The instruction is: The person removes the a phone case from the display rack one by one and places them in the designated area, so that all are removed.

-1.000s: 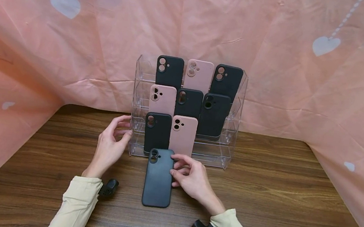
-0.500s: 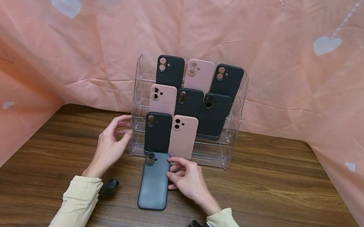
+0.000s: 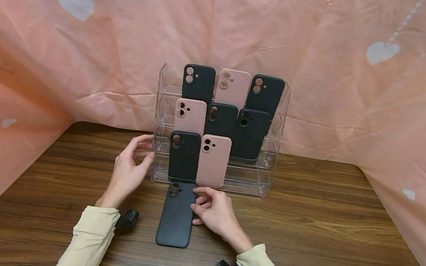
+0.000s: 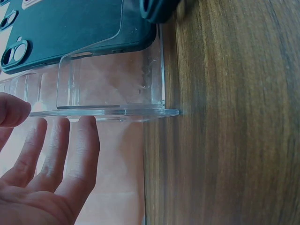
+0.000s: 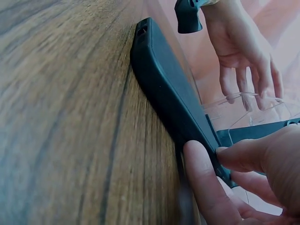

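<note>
My right hand [image 3: 213, 213] pinches a dark phone case [image 3: 176, 216] by its right edge, near the camera-hole end, with the thumb and fingers. That case is at the front of a clear acrylic display stand [image 3: 246, 187], close over the table. In the right wrist view the case [image 5: 171, 89] shows edge-on along the wood. The fingertips of my left hand [image 3: 132, 172] touch the stand's left side, fingers fairly straight in the left wrist view. Nearest the held case, a black case [image 3: 183, 158] and a pink case [image 3: 213, 162] stand in the front tier.
Several more black and pink cases fill the tiers behind, among them a black case [image 3: 250, 135] on the right. The front tier's right part shows bare clear plastic. Brown wood tabletop [image 3: 325, 228] surrounds the stand, and a pink curtain [image 3: 325, 76] hangs behind.
My right hand has moved the dark case left and slightly toward me, and the case now leans a little in the head view. The left hand has stayed at the stand's side.
</note>
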Available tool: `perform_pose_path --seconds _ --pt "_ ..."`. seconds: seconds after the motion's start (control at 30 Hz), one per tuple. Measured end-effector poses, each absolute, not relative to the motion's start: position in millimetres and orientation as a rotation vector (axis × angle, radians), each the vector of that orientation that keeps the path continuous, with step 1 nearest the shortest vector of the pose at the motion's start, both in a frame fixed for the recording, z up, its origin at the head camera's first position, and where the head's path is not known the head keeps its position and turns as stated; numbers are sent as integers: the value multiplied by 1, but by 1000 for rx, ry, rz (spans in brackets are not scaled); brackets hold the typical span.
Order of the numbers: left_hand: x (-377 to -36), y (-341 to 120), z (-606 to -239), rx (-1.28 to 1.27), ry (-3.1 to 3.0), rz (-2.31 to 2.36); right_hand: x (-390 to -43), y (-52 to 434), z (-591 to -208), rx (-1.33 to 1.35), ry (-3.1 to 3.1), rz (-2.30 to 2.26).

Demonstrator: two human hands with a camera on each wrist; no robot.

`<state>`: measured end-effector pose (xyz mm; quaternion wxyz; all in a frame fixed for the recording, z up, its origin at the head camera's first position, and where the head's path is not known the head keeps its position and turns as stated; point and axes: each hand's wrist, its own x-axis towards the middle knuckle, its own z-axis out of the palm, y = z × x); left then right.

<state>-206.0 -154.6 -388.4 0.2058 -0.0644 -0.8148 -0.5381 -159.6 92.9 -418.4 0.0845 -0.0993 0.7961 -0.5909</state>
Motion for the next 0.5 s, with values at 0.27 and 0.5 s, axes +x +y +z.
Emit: perform_pose_path --seconds 0.27,0.5 --pt "-207 -155 -388 -174 -2279 -1499 -162 88 -416 -286 2436 -1682" --pt "-207 -156 -389 -174 -2276 -1519 -162 87 -416 -258 2432 -1688"
